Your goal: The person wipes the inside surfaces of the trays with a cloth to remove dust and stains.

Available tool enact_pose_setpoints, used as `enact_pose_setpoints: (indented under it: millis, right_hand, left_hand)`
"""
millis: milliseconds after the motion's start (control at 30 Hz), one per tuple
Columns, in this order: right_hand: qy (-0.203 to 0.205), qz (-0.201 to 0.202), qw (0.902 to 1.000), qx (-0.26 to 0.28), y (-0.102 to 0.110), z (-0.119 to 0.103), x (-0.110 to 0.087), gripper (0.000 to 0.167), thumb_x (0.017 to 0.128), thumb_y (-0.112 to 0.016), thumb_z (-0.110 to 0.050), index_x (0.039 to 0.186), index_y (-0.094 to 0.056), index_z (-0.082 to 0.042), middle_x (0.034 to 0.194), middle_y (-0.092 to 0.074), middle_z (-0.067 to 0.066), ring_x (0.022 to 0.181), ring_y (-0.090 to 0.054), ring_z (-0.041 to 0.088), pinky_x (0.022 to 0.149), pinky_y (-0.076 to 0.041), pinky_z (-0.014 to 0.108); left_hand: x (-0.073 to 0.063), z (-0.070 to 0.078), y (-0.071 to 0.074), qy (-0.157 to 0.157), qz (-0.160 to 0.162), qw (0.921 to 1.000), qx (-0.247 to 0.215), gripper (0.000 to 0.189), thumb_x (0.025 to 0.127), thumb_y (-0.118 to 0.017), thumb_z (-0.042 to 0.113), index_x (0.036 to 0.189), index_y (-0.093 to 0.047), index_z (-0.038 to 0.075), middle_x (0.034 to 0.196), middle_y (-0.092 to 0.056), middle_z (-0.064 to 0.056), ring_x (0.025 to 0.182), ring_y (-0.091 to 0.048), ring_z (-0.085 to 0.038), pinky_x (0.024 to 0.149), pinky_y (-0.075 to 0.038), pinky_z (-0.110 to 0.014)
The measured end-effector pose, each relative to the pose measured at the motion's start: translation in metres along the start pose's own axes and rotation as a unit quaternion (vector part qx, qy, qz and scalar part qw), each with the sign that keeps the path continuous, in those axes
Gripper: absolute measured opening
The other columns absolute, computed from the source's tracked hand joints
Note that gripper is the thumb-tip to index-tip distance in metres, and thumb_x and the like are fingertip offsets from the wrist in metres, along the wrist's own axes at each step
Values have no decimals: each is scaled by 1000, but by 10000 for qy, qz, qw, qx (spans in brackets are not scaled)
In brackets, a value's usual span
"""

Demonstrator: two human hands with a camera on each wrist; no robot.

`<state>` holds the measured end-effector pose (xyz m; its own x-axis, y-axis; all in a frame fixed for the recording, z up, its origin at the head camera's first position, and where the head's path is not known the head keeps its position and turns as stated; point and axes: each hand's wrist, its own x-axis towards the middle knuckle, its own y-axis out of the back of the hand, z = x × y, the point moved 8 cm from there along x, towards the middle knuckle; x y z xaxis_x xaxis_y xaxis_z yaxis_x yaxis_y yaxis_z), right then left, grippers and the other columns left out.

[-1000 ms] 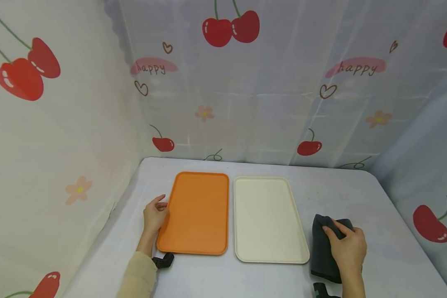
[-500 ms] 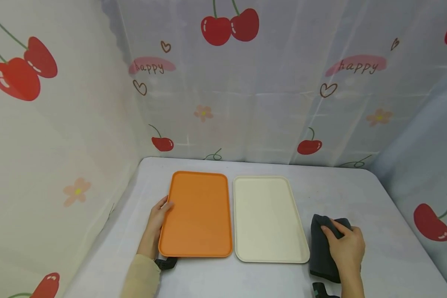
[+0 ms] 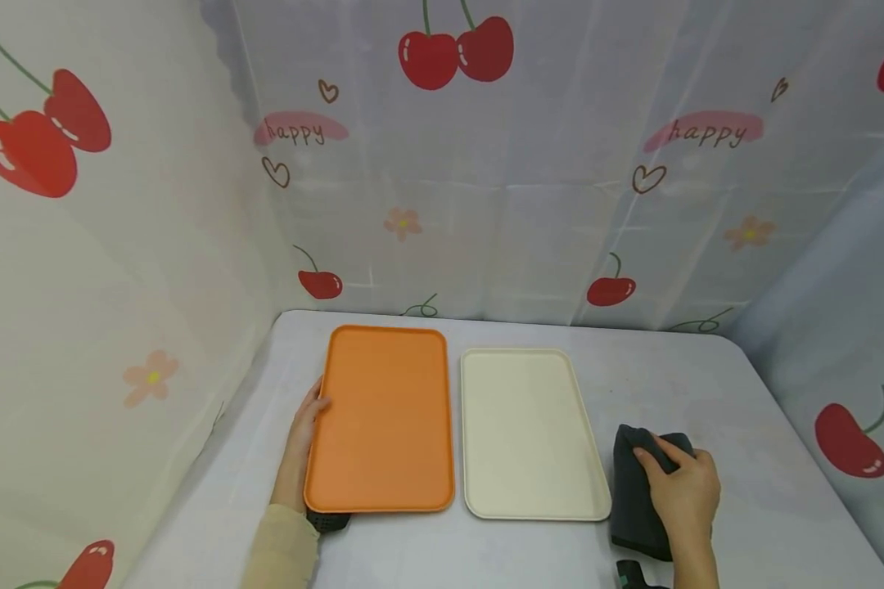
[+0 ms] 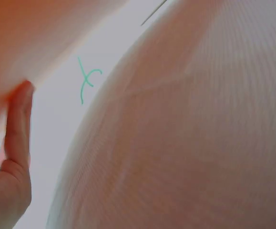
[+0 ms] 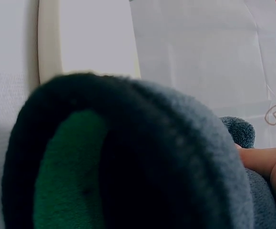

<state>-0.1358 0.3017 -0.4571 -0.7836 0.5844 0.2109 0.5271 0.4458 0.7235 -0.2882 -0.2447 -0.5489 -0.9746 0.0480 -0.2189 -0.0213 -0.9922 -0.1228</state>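
Observation:
My left hand (image 3: 304,427) grips the left rim of an orange rectangular tray (image 3: 383,421), thumb over the edge and the other fingers mostly hidden beneath. The tray appears raised off the table. In the left wrist view, the thumb (image 4: 17,129) touches the blurred underside or edge of the orange tray (image 4: 37,33). On the right, my right hand (image 3: 683,491) pinches the top of a folded dark grey cloth (image 3: 637,507) lying on the table. Close up, the fluffy cloth (image 5: 195,138) curls in a fold with a green part (image 5: 71,171) inside.
A cream rectangular tray (image 3: 530,433) lies on the white table (image 3: 501,552) between the orange tray and the cloth. Behind and to both sides hang white curtains (image 3: 486,204) with cherry prints. A black wrist device (image 3: 329,521) shows below the orange tray.
My left hand has taken hold of the orange tray's left edge and lifted it, shifting it slightly left and up in view. The right hand and cloth have stayed nearly still.

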Motion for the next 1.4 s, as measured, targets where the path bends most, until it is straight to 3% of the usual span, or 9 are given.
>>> enact_pose_setpoints:
  millis: [100,233,433,667,833,1000,1167,1400]
  right_hand:
    - [-10,8,10000,9,1,0,1,40,86,-74,-10,119,-64,8,107,-49,34,98,-49,53,79,-42,64]
    - [80,168,9998,72,6,-2,2,38,85,-75,-10,117,-65,9,105,-50,34,96,-50,53,78,-42,64]
    - [453,541,9964,463,11,-19,5,36,81,-77,-6,112,-68,10,97,-53,33,89,-50,49,77,-39,61]
    - [561,700,9903,1059,11,-53,14,36,82,-77,-7,114,-68,8,96,-51,29,86,-48,42,72,-36,46]
    - [665,774,9807,1668,13,-89,23,35,83,-77,-9,114,-70,5,96,-50,25,85,-46,35,69,-34,36]
    - [899,699,9708,2110,13,-130,28,32,83,-77,-10,112,-72,2,96,-51,22,90,-48,31,69,-37,30]
    - [1086,651,9644,2321,14,-161,29,31,83,-77,-9,112,-73,0,96,-51,21,90,-48,33,70,-39,31]
    - [1169,540,9632,2358,6,-186,35,32,84,-77,-13,113,-73,-2,97,-51,22,90,-47,35,73,-39,38]
  left_hand:
    - [-1,11,-4,-232,-163,9996,-87,64,101,-30,13,158,-2,13,165,-3,-10,145,-18,-28,102,-30,-19]
    - [-8,26,-12,-505,-284,9975,-416,66,99,-28,10,158,1,12,165,-1,-10,136,-27,-15,98,-31,-15]
    - [-22,53,-37,-1080,-689,9849,-1164,66,99,-26,6,158,4,12,162,-8,-5,121,-38,5,101,-33,-14]
    - [-41,72,-72,-1477,-972,9702,-1655,64,102,-27,10,158,2,13,159,-14,1,128,-37,2,105,-33,-15]
    - [-51,77,-99,-1700,-1160,9575,-2020,62,102,-26,7,159,-1,13,156,-22,7,134,-36,0,109,-33,-16]
    - [-59,78,-121,-1873,-1227,9500,-2174,62,100,-27,4,158,-6,11,150,-35,13,131,-43,-2,107,-39,-17]
    - [-63,78,-137,-1980,-1333,9422,-2352,61,100,-29,2,158,-14,13,147,-44,13,124,-51,-4,102,-46,-19]
    - [-65,75,-152,-1932,-1369,9417,-2390,60,98,-34,0,153,-34,23,144,-51,14,118,-57,-4,96,-50,-19]
